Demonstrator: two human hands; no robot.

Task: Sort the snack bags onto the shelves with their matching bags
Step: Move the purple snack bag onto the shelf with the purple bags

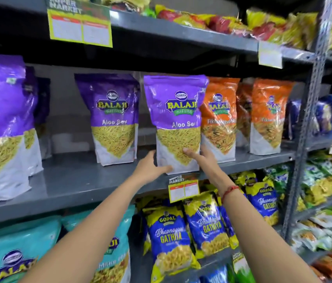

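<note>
- Both hands hold a purple Aloo Sev bag [176, 121] at its lower end, at the front edge of the middle shelf [75, 180].
- The left hand [150, 170] cups the bottom-left corner, its fingers [166, 168] wrapped onto the bag's front; the right hand [201, 158] braces the lower right side, thumb pressed on the front panel. Both are clamped on the bag.
- The step in hand looks like setting this bag into place: it stands among the purple group, with a matching purple bag [114, 119] to its left and orange bags [220, 117] just beside it on the right, its right edge overlapping the nearest of them.
- The bag is upright, its long axis vertical, sealed top up, printed face towards the camera, leaning slightly left at the top.
- Its base appears to sit at the shelf's lip, above a price tag [183, 189]; whether it rests fully I cannot tell.
- The next move likely calls for pushing it back and a little left, clear of the orange bags, then letting go without tipping it.
</note>
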